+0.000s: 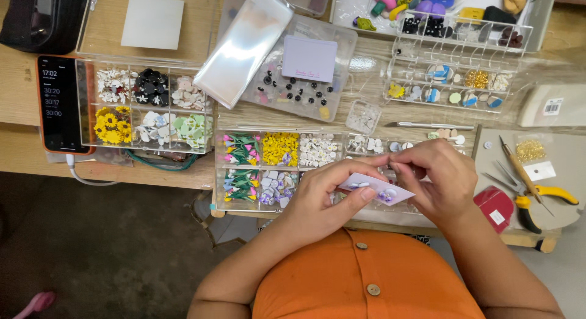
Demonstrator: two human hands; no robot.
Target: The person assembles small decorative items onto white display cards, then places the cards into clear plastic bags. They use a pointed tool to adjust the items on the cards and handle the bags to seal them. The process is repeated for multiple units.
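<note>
Far left, a phone (59,104) in an orange case lies on the wooden counter (18,149), its cable (82,175) drooping over the front edge. Just beside it sits a clear compartment box (146,105) holding sunflower, black and white charms. Above that, a shallow tray with a white card (152,23). Moving right, a stack of clear sleeves (244,47) leans over a box of black beads (299,90) topped by a lilac card (309,58). Below, a long divided organizer (278,166) runs along the counter's front edge, packed with tulip, yellow and white pieces, right under both hands.

Now the left hand (320,200): fingers curled, thumb and forefinger pinched on the near edge of a small pale lilac card (375,188) carrying little earrings, held just above the organizer. The right hand (436,175) meets it from the other side, fingertips closed together at the card's top edge; whether they hold a tiny piece, I cannot tell.

Further right, a metal pick (427,125) lies on the counter, then a red tag (494,206), and yellow-handled pliers (537,197) on a grey mat (571,163). The counter is crowded; open room lies only below its front edge, over the floor at left.
</note>
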